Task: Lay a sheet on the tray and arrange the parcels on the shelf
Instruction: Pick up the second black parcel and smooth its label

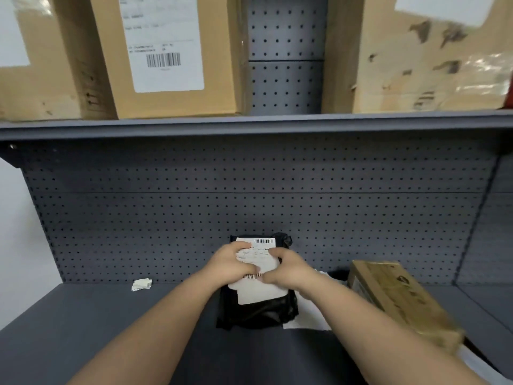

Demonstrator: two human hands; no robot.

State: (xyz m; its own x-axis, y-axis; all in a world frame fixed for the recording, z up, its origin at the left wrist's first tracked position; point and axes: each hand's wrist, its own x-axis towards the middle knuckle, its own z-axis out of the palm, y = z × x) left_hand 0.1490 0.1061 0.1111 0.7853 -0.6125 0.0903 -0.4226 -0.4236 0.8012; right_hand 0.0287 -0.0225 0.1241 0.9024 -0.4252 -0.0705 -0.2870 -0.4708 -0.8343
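Note:
A black plastic parcel (256, 312) with a white shipping label (261, 291) stands tilted on the grey shelf tray (116, 329), its top leaning toward the pegboard back. My left hand (231, 263) grips its upper left part over the label. From the other side, my right hand (286, 269) closes on the upper right part. A white sheet (308, 315) lies flat on the tray under and to the right of the parcel. A brown cardboard parcel (399, 298) rests on the sheet's right side.
A small crumpled white label (142, 284) lies at the back left of the tray. The grey pegboard (249, 195) closes off the back. On the shelf above (249, 126) stand large cardboard boxes (166, 56), with another big box (433, 54) at the right.

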